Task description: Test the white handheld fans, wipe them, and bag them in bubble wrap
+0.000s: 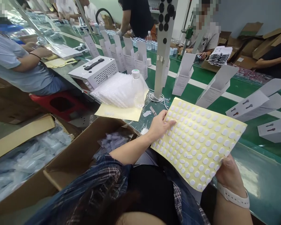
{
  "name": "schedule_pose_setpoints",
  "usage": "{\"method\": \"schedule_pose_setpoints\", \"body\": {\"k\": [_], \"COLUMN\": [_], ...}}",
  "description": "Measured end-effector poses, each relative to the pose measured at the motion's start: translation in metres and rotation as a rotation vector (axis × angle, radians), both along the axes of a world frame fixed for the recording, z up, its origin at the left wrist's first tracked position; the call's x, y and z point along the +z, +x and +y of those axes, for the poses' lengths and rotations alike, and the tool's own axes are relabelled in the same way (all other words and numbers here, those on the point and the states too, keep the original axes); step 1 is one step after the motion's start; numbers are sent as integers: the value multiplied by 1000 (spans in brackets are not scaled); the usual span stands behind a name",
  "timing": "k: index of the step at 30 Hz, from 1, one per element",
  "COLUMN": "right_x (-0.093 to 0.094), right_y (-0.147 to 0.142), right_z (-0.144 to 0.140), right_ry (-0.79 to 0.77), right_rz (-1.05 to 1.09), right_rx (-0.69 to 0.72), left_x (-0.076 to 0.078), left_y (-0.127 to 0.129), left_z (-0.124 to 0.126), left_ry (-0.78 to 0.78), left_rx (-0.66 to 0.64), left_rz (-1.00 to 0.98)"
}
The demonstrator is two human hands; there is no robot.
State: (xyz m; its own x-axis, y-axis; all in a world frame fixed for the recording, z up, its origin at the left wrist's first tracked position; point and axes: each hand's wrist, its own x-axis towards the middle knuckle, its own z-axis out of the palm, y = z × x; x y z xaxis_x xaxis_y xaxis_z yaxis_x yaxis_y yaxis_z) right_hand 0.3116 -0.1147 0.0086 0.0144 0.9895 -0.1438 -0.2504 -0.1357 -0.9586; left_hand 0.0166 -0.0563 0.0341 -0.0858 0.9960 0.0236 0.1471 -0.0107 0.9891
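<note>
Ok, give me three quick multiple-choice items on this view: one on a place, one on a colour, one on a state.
1. Where does the clear plastic bottle stand?
A. on the stack of clear bags
B. inside the cardboard box
C. on the red stool

2. What colour is the backing of the sticker sheet?
A. blue
B. pale yellow
C. black

3. How is the sheet held?
A. lying flat on the belt, untouched
B. rolled into a tube
C. lifted, with both hands on it

Answers:
1 A, the bottle rests on the stack of clear bags beside the white case.
2 B, white dots sit on a pale yellow sheet.
3 C, the left hand touches its near edge and the right hand grips its lower corner.
</note>
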Motion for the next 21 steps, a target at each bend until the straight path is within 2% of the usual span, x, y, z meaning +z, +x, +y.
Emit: {"method": "schedule_pose_setpoints", "body": {"k": [2,7,12,16,21], "right_x": [2,7,9,5,-2], "right_y": [-6,-23,-29,-34,-27], "right_z": [6,21,27,29,34], "right_ry": [-21,-114,-175,-187,-116], "right_rz": [9,27,57,96,80], "right_rx": [-8,-154,-46,-20,59], "left_x": [0,-1,-8,-12,-11], "left_y": [-5,-21,-35,-40,-43], "left_z": [2,8,18,22,22], "left_ry": [-9,-41,-89,-83,-65], "left_rx": [25,45,21,46,16], "left_rz": [24,79,61,81,61]}}
